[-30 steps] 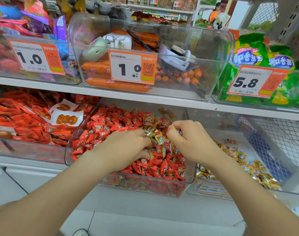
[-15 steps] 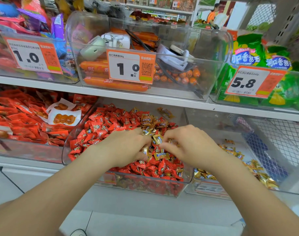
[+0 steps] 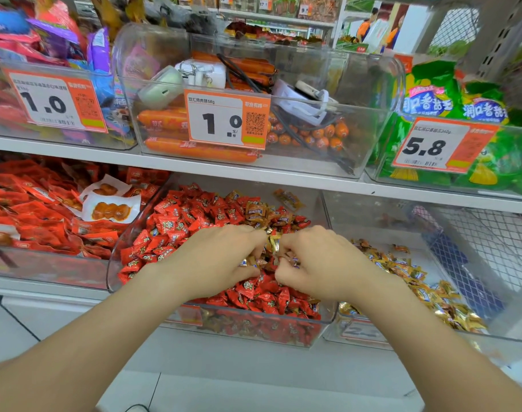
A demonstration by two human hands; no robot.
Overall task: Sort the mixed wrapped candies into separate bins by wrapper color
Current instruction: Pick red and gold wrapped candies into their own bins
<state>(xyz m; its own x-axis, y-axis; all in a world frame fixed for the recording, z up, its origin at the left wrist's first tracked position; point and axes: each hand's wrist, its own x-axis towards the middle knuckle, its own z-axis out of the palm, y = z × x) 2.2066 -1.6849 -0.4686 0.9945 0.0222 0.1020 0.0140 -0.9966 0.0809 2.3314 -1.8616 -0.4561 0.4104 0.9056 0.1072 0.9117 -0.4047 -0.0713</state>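
Left hand (image 3: 212, 260) and right hand (image 3: 323, 263) each pinch gold-wrapped candies (image 3: 272, 242) amid red candies (image 3: 179, 227) at the clear bin's (image 3: 114, 263) centre, beneath a shop shelf (image 3: 253, 171) of sausages (image 3: 200, 150).

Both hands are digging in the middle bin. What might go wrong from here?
The red candies lie tight against the gold candies that the left hand and right hand grip, so a red one may ride along into the right bin. A loose handful may also spill over the front of the middle bin.

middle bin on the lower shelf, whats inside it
The middle bin holds mostly red candies, with gold candies mixed in at the back. The left hand and right hand pinch gold ones and hide the pile's centre.
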